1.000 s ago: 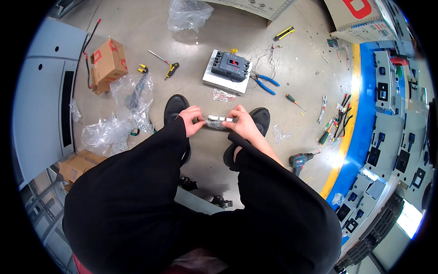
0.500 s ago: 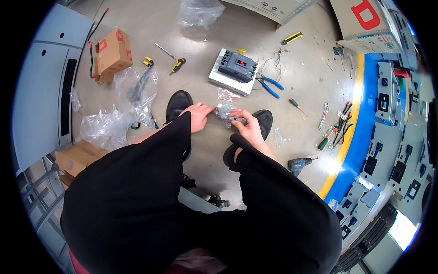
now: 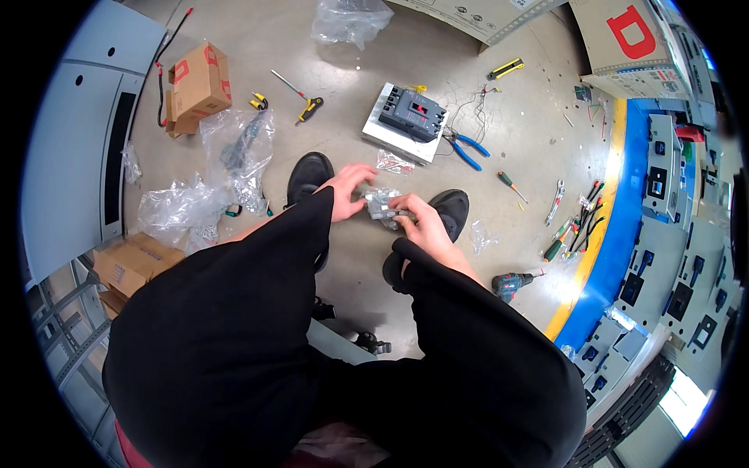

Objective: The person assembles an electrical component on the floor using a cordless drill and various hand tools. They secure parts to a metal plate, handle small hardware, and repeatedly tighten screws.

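Between my feet, a small clear plastic bag (image 3: 380, 204) with greyish parts in it is lifted in my right hand (image 3: 425, 225). Thumb and fingers of that hand pinch its right side. My left hand (image 3: 349, 191) is at the bag's left edge, thumb and fingers apart around that side; whether they touch it is unclear. Just beyond lies a flat clear packet (image 3: 395, 162) with red marks. Farther out, a dark moulded-case circuit breaker (image 3: 411, 114) rests on a silver-white block (image 3: 382, 139).
Blue-handled pliers (image 3: 470, 152), a screwdriver (image 3: 512, 187), a wrench (image 3: 555, 201) and a cordless drill (image 3: 511, 285) lie to the right. A yellow-black driver (image 3: 310, 110), a cardboard box (image 3: 199, 82) and crumpled plastic (image 3: 179, 209) are to the left. A yellow utility knife (image 3: 505, 69) lies far off.
My left hand has moved right, its fingers now spread at the bag's edge. The bag has been raised and turned in my right hand. The whole view has shifted slightly.
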`<action>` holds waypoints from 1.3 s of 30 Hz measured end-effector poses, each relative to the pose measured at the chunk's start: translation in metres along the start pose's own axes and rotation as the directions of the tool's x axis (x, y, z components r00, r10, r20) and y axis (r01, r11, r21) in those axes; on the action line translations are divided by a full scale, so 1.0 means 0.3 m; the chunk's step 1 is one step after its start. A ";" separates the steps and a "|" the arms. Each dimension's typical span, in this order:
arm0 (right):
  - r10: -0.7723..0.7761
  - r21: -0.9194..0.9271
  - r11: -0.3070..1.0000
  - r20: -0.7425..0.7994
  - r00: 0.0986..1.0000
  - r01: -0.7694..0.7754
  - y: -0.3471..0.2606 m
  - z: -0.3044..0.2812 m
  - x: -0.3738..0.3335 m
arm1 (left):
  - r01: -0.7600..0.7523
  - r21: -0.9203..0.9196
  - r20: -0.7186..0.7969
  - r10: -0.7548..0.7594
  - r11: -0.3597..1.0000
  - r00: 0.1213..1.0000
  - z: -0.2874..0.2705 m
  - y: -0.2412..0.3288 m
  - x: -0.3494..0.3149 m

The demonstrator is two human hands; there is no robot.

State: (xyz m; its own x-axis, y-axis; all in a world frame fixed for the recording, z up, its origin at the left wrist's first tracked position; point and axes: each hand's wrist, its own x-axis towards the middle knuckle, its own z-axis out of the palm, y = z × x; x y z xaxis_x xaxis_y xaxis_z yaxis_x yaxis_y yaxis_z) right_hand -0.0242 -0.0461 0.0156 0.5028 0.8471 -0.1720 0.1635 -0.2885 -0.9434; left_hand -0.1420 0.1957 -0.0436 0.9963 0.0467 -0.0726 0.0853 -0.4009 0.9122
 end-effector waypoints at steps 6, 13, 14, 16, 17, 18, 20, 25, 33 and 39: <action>0.032 0.070 0.997 -0.033 0.999 -0.029 0.009 0.019 0.000 | -0.122 0.157 0.155 0.098 0.980 0.983 -0.009 -0.067 -0.014; -0.124 -0.388 0.906 0.133 0.983 0.167 -0.004 -0.009 0.018 | 0.294 -0.261 0.130 -0.269 0.919 0.954 0.010 -0.112 -0.024; -0.127 -0.474 0.858 0.178 0.976 0.198 -0.024 -0.003 0.029 | 0.381 -0.421 0.153 -0.350 0.823 0.924 0.023 -0.165 -0.029; -0.147 -0.561 0.797 0.176 0.973 0.222 -0.005 -0.008 0.034 | 0.468 -0.618 0.238 -0.417 0.631 0.877 0.042 -0.180 -0.014; -0.157 -0.601 0.764 0.176 0.972 0.233 0.004 -0.008 0.036 | 0.489 -0.664 0.276 -0.422 0.566 0.863 0.051 -0.184 -0.019; -0.117 -0.590 0.784 0.165 0.979 0.193 0.009 -0.006 0.035 | 0.510 -0.703 0.317 -0.424 0.495 0.848 0.057 -0.180 -0.018; -0.035 -0.562 0.819 0.144 0.989 0.111 0.017 -0.002 0.032 | 0.521 -0.720 0.337 -0.426 0.458 0.840 0.062 -0.176 -0.008; 0.117 -0.378 0.924 0.151 0.982 -0.052 0.046 0.009 0.039 | 0.575 -0.712 0.424 -0.405 0.404 0.810 0.060 -0.184 -0.004; 0.006 -0.594 0.799 0.156 0.988 0.089 0.051 0.032 0.076 | 0.530 -0.724 0.295 -0.498 0.441 0.816 0.091 -0.179 0.004; -0.092 -0.548 0.828 0.079 0.993 0.120 0.094 0.032 0.071 | 0.389 -0.401 0.073 -0.394 0.829 0.916 0.091 -0.142 -0.005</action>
State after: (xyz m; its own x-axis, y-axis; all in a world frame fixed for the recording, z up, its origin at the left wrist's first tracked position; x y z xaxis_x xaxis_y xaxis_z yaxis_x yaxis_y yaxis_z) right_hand -0.0172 -0.0320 -0.0175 0.4174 0.9024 -0.1065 0.6606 -0.3818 -0.6464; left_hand -0.1466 0.1878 -0.0933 0.8800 0.1341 -0.4556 0.4528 0.0525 0.8900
